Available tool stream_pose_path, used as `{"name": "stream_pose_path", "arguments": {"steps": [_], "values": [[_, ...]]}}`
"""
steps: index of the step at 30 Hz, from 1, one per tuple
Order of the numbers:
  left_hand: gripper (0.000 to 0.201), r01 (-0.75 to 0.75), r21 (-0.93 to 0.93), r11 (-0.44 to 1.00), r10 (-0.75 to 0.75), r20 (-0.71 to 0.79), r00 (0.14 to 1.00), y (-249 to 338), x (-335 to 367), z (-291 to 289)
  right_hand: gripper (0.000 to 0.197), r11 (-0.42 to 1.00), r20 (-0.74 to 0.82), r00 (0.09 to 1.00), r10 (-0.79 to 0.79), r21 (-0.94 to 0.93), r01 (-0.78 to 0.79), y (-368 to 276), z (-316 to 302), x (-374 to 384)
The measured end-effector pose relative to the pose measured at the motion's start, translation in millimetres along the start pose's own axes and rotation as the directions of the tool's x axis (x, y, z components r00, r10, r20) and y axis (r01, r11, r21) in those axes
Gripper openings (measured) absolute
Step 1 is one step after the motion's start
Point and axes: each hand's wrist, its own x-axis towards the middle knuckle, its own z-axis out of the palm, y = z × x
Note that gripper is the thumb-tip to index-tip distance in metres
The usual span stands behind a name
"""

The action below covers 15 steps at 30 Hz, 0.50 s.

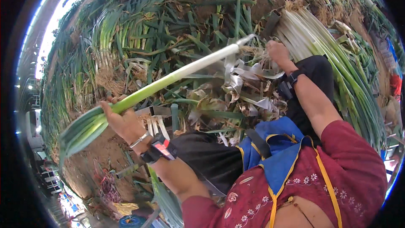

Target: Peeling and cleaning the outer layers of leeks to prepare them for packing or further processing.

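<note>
My left hand (122, 122) is closed round the green part of a long, thick green onion (185, 71). The stalk slants up to the right. Its leaves droop at the far left, and its white end points toward my right hand. Loose pale skin seems to hang at that white end. My right hand (278, 54) is a fist just right of the white end, apart from it; what its fingers hold, if anything, is hidden. To its right lies a bundle of cleaned green onions (312, 38), white ends at the top and green leaves trailing down.
Peeled skins and scraps (240, 84) are heaped between my hands. Uncleaned green onions with dry roots (114, 33) are piled across the far left, more at the upper right. My bent legs in dark trousers (206, 152) and a blue apron (274, 143) are close below.
</note>
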Motion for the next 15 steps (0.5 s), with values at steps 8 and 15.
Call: {"name": "stream_pose_path", "arguments": {"steps": [8, 15], "values": [[0.024, -0.033, 0.050, 0.998, 0.034, -0.009, 0.999, -5, 33, -48, 0.042, 0.820, -0.283, 0.950, -0.130, 0.509, 0.263, -120, -61, -9], [0.031, 0.054, 0.019, 0.998, -0.051, -0.136, 0.989, -11, 18, -24, 0.039, 0.717, -0.537, 0.654, -0.533, 0.123, 0.686, -175, -75, -31]]}}
